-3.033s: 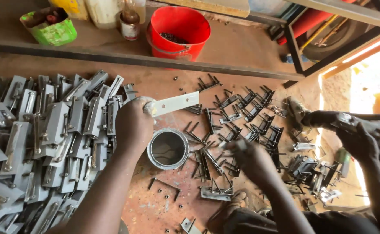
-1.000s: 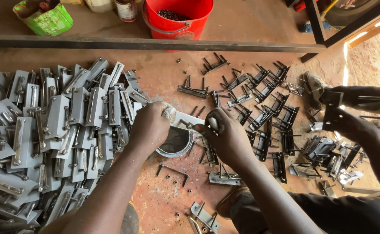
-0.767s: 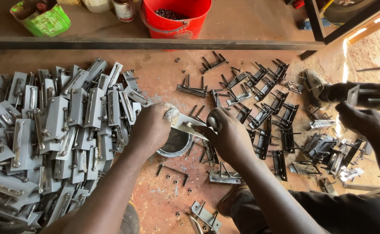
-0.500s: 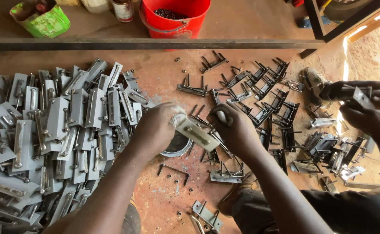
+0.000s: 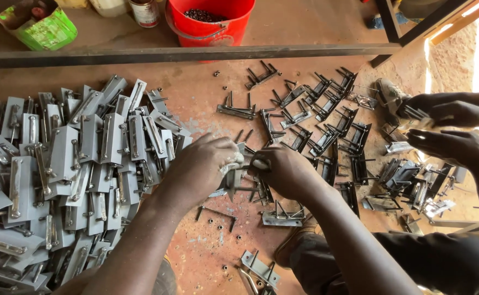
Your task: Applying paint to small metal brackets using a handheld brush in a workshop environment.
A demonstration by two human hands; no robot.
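My left hand and my right hand meet at the middle of the rusty metal worktop, both gripping one grey metal latch plate that stands tilted on edge between them. The small round tin under them is hidden by my hands. A big heap of grey latch plates lies to the left of my left hand. Dark bolt-and-bracket pieces are spread to the right of my right hand.
A red bucket of small dark parts, a green tub and a tin can stand beyond a steel bar at the far edge. Another person's hands handle brackets at the right. Loose nuts dot the near surface.
Three seconds ago my left hand alone held the plate over the tin. My right hand has since come in, and both hands have turned the plate from flat to standing on edge.
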